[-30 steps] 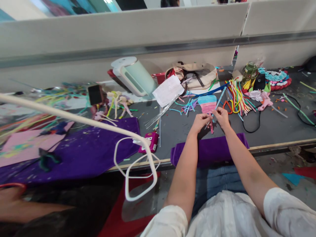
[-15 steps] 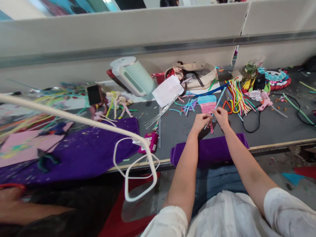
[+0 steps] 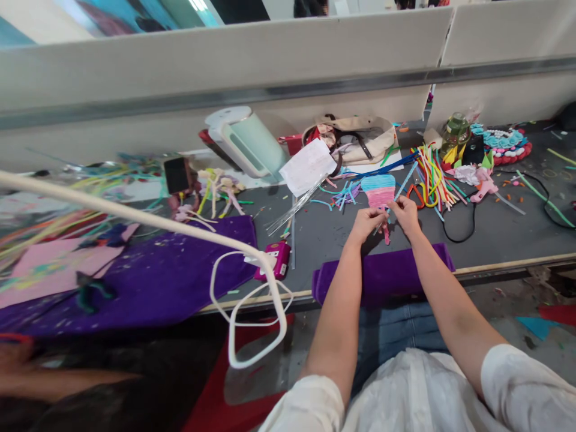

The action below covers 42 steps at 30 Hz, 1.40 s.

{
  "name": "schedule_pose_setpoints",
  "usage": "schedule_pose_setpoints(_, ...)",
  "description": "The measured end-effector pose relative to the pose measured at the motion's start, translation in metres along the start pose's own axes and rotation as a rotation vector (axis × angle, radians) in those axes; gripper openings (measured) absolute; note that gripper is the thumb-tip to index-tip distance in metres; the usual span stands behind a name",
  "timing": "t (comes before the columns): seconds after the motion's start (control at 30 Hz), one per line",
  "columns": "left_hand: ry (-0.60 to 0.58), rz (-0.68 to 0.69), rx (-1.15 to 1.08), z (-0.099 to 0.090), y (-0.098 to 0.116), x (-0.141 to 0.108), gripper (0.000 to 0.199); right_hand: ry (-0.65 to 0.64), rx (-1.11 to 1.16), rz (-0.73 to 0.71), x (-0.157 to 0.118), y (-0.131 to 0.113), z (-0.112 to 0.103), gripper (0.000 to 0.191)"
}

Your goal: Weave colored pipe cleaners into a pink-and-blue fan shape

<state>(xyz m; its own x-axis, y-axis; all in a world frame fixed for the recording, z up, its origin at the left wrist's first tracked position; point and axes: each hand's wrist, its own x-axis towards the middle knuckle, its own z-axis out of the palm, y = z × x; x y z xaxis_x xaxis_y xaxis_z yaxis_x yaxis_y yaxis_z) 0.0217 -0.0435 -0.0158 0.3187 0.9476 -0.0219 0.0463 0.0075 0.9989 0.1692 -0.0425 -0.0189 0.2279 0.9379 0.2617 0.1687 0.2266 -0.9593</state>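
Note:
Close together over the dark table, my two hands work at a small piece. My right hand (image 3: 405, 215) pinches a light blue pipe cleaner (image 3: 407, 179), whose free end slants up and away. Fingers closed, my left hand (image 3: 368, 225) holds a thin silvery strand (image 3: 379, 228), perhaps wire; its meeting with the pipe cleaner is partly covered by my fingers. Just behind my fingertips lies a flat shape of blue and pink rows (image 3: 379, 191), apparently made of pipe cleaners. A pink tail (image 3: 386, 235) of it shows between my hands.
A rolled purple cloth (image 3: 387, 273) lies at the table's front edge. To the right are orange-handled scissors (image 3: 413, 193) and a bundle of coloured pipe cleaners (image 3: 434, 177). A white curved lamp arm (image 3: 180, 225) crosses the left side. Another person's arm (image 3: 58, 384) is at lower left.
The view has shifted slightly. My hands stay almost in the same place, still pinching the strands. The other person's hand at lower left has moved a little to the left.

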Motion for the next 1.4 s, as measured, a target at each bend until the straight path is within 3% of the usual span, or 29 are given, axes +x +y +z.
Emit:
schedule_pose_setpoints(0.3,0.003,0.066,0.027,0.0047,-0.0003,0.0004,0.021,0.077,-0.098,-0.005,-0.0021,0.0002,0.0019,0.039)
schedule_pose_setpoints(0.47,0.029,0.087,0.047,0.0061,0.0004,0.0001,0.018,0.085,-0.017,0.018,-0.0005,0.0017,0.0028,0.044)
schedule_pose_setpoints(0.67,0.042,0.016,-0.092,-0.0006,-0.0040,0.0028,0.020,-0.133,0.291,0.062,0.0003,-0.0045,0.0019,0.041)
schedule_pose_setpoints(0.77,0.027,-0.008,-0.105,-0.0021,-0.0056,0.0030,0.021,-0.163,0.328,0.088,0.0001,-0.0056,0.0009,0.040)
schedule_pose_setpoints(1.4,-0.007,0.053,0.026,0.0074,-0.0012,-0.0016,0.020,0.110,-0.132,-0.044,-0.0044,0.0039,0.0049,0.035)
